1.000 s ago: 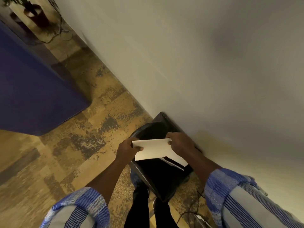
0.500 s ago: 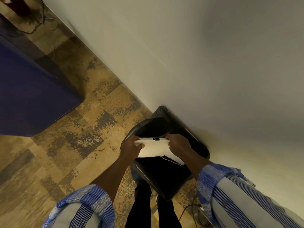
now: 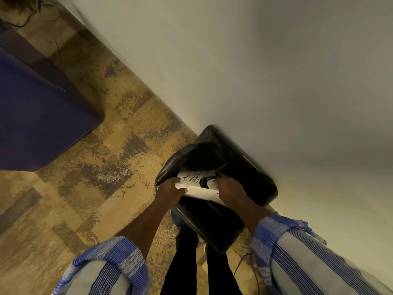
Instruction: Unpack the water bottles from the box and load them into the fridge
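Here, a pale wall (image 3: 276,71) meets a mottled floor (image 3: 106,167), and a black lined bin (image 3: 261,184) stands against it. A flattened white box (image 3: 200,189) lies across the bin's mouth, long axis left to right. The left hand (image 3: 170,192) pinches its left end, the right hand (image 3: 230,188) its right, both equally near.

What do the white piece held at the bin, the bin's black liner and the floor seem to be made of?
White piece: thin card or stiff paper, matte, black print; it keeps crisp folded edges. Black liner: thin plastic film, glossy; it wrinkles and catches highlights. Floor: probably carpet tile, matte, mottled tan and grey with a speckled grain; vinyl cannot be ruled out.
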`<state>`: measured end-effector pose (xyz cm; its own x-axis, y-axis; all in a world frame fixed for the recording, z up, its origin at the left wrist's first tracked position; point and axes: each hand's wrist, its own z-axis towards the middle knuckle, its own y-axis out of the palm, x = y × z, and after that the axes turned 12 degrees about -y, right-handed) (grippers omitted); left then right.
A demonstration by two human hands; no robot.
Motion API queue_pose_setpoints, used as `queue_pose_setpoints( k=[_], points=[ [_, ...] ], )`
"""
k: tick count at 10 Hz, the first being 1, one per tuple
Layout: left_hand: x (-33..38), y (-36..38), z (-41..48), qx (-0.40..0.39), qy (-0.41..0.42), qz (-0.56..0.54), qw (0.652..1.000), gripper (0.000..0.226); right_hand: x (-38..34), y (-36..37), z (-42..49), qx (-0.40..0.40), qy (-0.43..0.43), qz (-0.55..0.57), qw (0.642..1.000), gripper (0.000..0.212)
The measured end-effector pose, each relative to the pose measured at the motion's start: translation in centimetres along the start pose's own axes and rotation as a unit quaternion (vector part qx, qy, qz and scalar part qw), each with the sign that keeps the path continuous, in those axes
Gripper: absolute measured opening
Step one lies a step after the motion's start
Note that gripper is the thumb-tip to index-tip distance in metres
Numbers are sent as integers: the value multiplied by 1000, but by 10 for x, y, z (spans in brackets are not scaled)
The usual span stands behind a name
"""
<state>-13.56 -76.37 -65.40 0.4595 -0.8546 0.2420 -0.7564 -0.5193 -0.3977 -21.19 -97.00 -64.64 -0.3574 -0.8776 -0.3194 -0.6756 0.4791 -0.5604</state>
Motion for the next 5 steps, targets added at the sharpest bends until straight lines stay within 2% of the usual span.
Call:
queue_pose_setpoints(
  k=[2,3,5],
  points=[
    [-1,4,10,13,4,13,1000,59,-2,10,4,1,-17,-23,1000,50],
    [1,0,7,33,13,14,999,59,-5,3,-2,20,-17,-6,1000,39],
    [15,-25,-9,45,38,24,998,55,-16,-22,-17,61,-14,27,998,35]
  ],
)
